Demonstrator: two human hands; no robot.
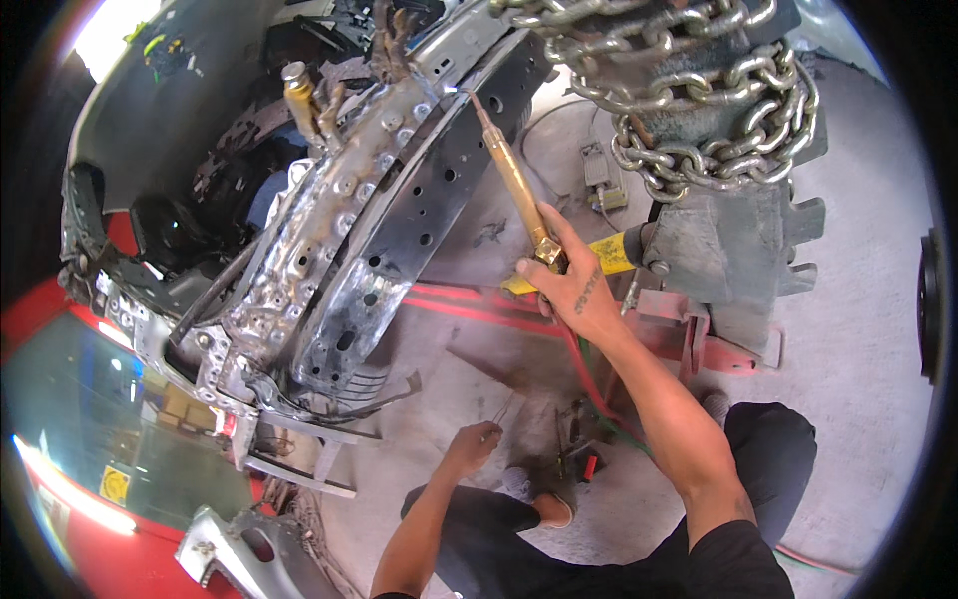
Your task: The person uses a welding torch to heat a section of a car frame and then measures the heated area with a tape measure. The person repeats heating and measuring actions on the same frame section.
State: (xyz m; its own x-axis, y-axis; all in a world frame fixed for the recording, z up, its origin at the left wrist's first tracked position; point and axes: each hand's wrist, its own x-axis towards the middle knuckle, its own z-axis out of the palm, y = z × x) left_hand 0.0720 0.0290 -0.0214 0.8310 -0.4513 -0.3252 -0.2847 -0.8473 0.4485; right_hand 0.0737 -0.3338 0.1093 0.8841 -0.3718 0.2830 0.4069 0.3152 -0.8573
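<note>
My right hand [584, 295] is wrapped round the handle end of a brass gas torch [521, 190]. Its copper tip points up and left, close to a bare metal car body rail [344, 190], where a small bright spot shows at the seam. Beside that rail runs a black perforated panel [399, 240]. My left hand [471, 449] hangs low over my knee with its fingers closed; thin wire-like lines show by the fingertips, but what it holds is too small to make out.
Heavy chains [699, 100] wrap a dark steel post at the upper right. A yellow cylinder [609, 255] and a red frame [679, 334] stand below it. A red hose [589, 379] trails from the torch. At left is a red car [110, 499]; small tools lie by my foot.
</note>
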